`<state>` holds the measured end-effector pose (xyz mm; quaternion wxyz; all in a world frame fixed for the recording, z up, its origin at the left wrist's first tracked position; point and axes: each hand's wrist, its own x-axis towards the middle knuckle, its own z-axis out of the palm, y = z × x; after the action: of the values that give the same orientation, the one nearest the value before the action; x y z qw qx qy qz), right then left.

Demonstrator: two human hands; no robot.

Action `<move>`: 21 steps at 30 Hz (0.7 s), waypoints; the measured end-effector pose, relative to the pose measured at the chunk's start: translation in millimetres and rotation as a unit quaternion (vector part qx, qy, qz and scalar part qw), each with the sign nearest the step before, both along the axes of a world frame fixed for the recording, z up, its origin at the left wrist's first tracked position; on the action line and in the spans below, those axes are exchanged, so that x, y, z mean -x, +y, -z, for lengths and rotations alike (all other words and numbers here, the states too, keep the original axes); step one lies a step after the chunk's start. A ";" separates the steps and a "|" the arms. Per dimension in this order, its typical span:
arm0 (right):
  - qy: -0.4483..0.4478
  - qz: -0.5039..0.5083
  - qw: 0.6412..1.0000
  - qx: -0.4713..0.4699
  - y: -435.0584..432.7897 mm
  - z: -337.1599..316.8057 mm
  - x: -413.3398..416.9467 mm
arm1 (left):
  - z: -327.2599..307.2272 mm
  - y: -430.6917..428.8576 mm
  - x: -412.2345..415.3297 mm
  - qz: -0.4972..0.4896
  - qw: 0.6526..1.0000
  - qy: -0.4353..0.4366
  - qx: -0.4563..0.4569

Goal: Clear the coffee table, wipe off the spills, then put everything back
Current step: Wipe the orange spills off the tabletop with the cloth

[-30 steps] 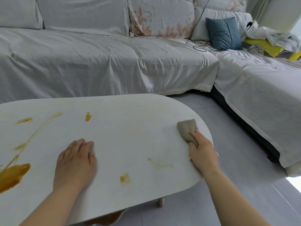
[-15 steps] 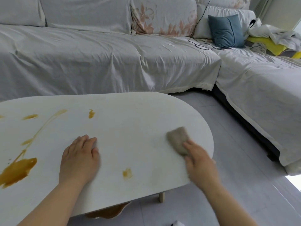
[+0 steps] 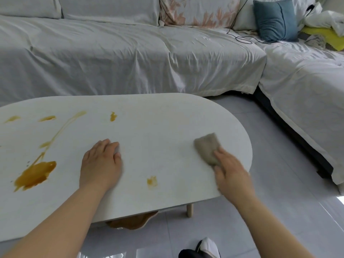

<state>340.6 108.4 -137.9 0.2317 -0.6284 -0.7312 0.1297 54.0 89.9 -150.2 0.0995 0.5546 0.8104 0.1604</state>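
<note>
The white oval coffee table [image 3: 167,116] fills the lower left of the head view. Amber spills mark it: a large puddle [image 3: 35,175] at the left, a thin streak [image 3: 61,129] above it, small spots [image 3: 113,116] near the far edge, and a small stain [image 3: 152,181] between my hands. My right hand [image 3: 230,174] presses a grey-brown cloth [image 3: 207,148] flat on the table's right end. My left hand [image 3: 101,164] rests palm down on the tabletop, holding nothing.
A grey-covered L-shaped sofa [image 3: 130,53] runs behind and to the right of the table, with a blue cushion [image 3: 273,19] and a black cable [image 3: 242,38]. A brown object [image 3: 132,222] lies on the floor under the table. My shoe [image 3: 206,248] shows at the bottom.
My right hand has slid the cloth leftward and then back across the table's right end. The faint smear near the front edge is gone. My left hand stays planted.
</note>
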 end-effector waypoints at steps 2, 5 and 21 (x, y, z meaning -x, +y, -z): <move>0.011 0.078 0.997 0.003 5.7 -2.0 6.9 | -1.0 -0.4 0.1 0.002 1.000 0.000 -0.002; -0.013 -0.013 1.000 -0.022 -16.2 1.1 39.8 | -4.0 -4.5 0.4 0.007 1.000 -0.009 0.001; -0.006 -0.106 0.994 -0.019 -41.3 10.2 118.3 | -6.1 -59.2 43.2 0.039 0.999 -0.019 -0.033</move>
<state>222.4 67.0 -148.1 0.2242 -0.5435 -0.7974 0.1358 10.9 30.7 -144.1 0.1032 0.5854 0.7805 0.1937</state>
